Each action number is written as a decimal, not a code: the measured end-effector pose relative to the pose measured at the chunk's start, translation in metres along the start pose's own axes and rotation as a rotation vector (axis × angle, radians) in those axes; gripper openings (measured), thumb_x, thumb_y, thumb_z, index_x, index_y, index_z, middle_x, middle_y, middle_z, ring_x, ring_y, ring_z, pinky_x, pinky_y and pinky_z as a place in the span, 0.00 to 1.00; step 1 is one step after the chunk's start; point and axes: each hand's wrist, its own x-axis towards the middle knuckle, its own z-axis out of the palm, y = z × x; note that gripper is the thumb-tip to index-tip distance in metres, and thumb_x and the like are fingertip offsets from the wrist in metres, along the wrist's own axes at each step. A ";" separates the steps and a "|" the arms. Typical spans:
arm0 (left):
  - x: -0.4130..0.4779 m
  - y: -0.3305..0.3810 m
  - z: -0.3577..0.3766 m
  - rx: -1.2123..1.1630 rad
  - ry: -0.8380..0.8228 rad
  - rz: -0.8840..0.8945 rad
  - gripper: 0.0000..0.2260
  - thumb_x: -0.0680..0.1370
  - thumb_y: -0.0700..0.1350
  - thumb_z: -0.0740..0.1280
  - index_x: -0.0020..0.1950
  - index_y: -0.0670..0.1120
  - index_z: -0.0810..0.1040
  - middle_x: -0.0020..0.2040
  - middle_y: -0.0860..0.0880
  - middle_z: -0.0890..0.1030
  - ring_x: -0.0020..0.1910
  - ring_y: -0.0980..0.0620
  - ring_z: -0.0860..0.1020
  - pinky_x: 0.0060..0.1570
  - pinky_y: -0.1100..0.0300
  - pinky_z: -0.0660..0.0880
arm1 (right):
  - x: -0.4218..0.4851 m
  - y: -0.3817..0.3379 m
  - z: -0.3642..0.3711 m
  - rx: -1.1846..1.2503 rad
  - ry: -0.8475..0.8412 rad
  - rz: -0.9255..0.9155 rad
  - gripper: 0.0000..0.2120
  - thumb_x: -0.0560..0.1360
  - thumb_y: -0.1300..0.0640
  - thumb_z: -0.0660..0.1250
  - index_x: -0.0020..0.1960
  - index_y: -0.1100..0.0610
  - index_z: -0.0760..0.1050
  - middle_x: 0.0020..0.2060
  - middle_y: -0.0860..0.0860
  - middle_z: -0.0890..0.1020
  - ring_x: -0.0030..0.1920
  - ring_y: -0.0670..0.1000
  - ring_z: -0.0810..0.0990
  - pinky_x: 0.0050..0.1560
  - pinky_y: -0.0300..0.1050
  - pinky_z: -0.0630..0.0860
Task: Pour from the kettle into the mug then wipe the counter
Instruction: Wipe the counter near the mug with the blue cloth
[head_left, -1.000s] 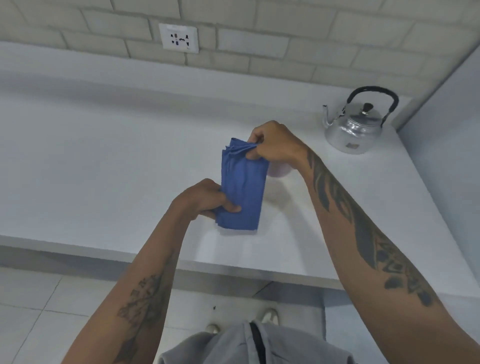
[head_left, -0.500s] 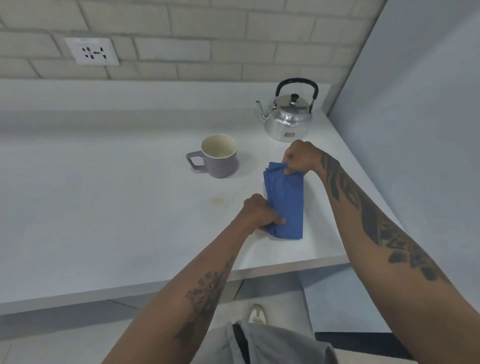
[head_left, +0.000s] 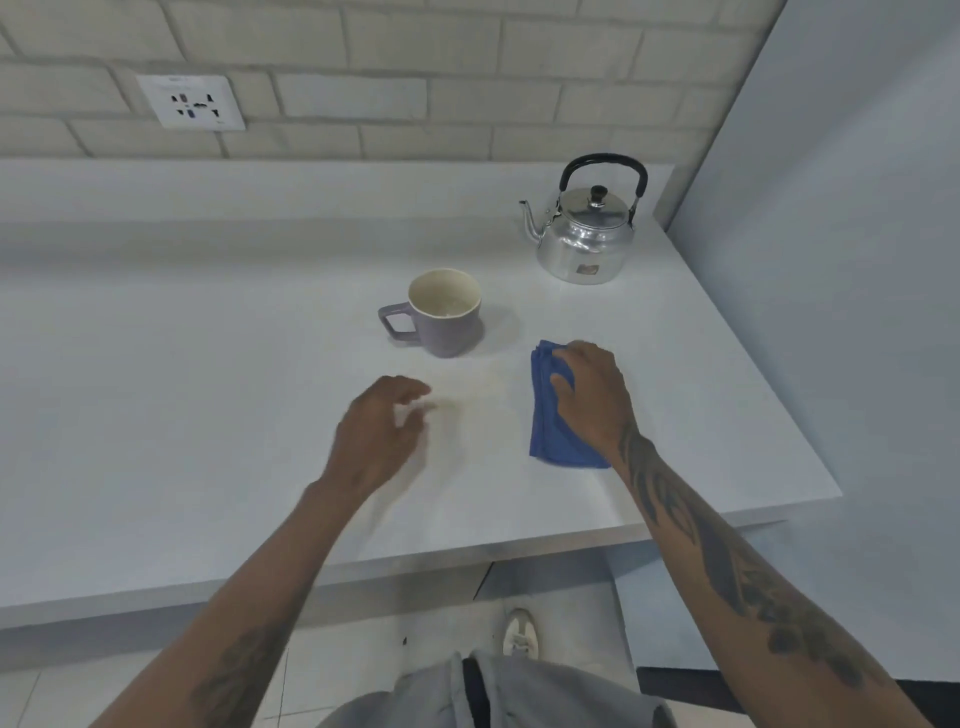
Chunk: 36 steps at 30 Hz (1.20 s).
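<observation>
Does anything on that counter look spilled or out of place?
Yes: a faint yellowish stain marks the white counter, in front of the mug and between the left hand and the folded blue cloth under the right hand. The kettle stands upright.

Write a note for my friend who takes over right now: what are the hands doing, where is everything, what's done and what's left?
Right hand: lies flat on the folded blue cloth on the counter.
Left hand: empty, fingers loosely curled, above the counter.
Kettle: upright at the back right, nobody holding it.
Mug: upright in front of the kettle, handle to the left; whether it is filled cannot be told.
A faint stain sits between the hands.
Left: wipe the counter, stain included.
</observation>
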 end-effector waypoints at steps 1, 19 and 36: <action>-0.005 -0.014 -0.008 0.041 0.020 -0.015 0.12 0.75 0.42 0.69 0.58 0.51 0.79 0.58 0.53 0.80 0.57 0.51 0.78 0.56 0.53 0.77 | -0.008 0.000 0.005 -0.031 -0.027 0.014 0.14 0.79 0.59 0.60 0.63 0.61 0.74 0.60 0.56 0.77 0.63 0.61 0.73 0.61 0.51 0.69; -0.026 -0.078 -0.008 0.243 -0.004 0.023 0.21 0.78 0.52 0.59 0.68 0.47 0.75 0.69 0.48 0.74 0.69 0.46 0.71 0.66 0.50 0.72 | -0.056 -0.107 0.077 -0.291 -0.286 -0.242 0.29 0.83 0.50 0.41 0.78 0.66 0.43 0.78 0.61 0.46 0.79 0.60 0.44 0.78 0.56 0.43; -0.027 -0.080 -0.009 0.218 -0.001 0.021 0.19 0.79 0.49 0.62 0.69 0.46 0.74 0.70 0.48 0.73 0.69 0.47 0.70 0.66 0.52 0.70 | -0.047 -0.139 0.097 -0.220 -0.254 -0.156 0.39 0.73 0.46 0.26 0.77 0.66 0.42 0.78 0.62 0.46 0.79 0.61 0.45 0.78 0.57 0.43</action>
